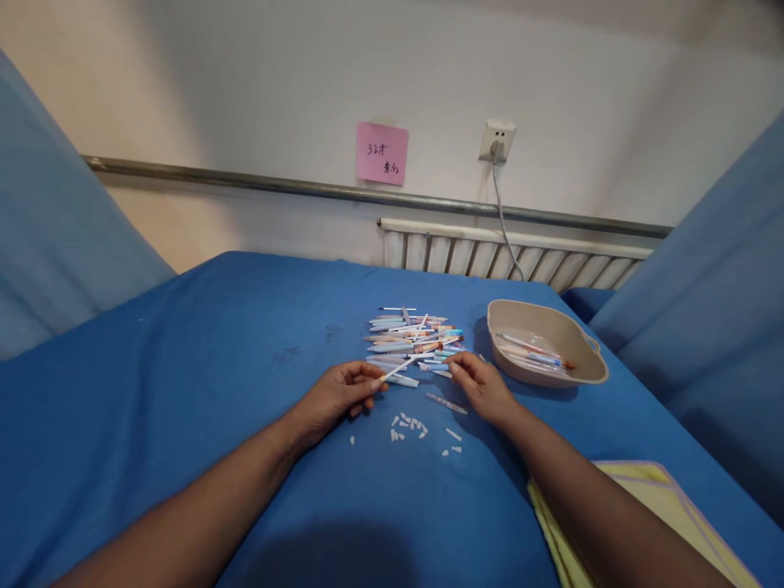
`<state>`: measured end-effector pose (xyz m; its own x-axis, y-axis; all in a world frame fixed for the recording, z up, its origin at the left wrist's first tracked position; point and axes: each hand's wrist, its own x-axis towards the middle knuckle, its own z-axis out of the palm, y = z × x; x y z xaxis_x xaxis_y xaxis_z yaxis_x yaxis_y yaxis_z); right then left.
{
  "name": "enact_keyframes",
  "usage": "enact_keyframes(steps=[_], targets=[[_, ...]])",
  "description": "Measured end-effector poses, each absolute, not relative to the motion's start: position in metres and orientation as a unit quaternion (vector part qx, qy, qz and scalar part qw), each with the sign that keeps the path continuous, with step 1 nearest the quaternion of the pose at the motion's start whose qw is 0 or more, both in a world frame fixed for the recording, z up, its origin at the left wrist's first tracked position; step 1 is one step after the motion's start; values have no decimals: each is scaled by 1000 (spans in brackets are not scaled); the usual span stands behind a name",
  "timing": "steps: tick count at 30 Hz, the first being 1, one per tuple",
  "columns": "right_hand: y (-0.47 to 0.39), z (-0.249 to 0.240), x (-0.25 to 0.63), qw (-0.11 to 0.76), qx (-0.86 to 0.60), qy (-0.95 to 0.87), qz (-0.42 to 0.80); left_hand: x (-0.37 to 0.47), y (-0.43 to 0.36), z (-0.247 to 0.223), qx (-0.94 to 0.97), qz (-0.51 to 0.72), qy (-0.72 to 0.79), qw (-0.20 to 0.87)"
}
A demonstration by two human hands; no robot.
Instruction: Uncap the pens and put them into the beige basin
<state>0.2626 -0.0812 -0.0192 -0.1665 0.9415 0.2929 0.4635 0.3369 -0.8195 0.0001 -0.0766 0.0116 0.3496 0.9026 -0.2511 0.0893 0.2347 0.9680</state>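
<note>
Head view: a few slim pens [532,354] lie in the beige basin [567,331]; most remain heaped [392,337] outside, near white bits [424,429], perhaps caps. The left hand [334,398] pinches a white stick [399,367]; the right hand [488,392] pinches a blue-ended pen [436,367].

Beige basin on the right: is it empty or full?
Neither: a few pens lie in the beige basin, with bare bottom visible beside them.
</note>
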Motion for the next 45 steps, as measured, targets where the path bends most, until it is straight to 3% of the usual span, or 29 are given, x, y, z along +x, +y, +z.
enact_keyframes(steps=[6, 15, 27, 35, 45], targets=[[-82, -18, 264, 459, -477, -642, 386, 2, -80, 13, 569, 289, 482, 601], [-93, -15, 255, 417, -457, -673, 405, 8, -87, 14, 614, 256, 473, 578], [-117, 2, 239, 392, -401, -775, 290, 11, -102, 18, 634, 207, 419, 617], [-120, 0, 238, 314, -448, -793, 268, 15, -108, 22, 701, 237, 403, 539], [-129, 2, 232, 341, -421, -797, 265, 17, -110, 20, 677, 239, 382, 582]])
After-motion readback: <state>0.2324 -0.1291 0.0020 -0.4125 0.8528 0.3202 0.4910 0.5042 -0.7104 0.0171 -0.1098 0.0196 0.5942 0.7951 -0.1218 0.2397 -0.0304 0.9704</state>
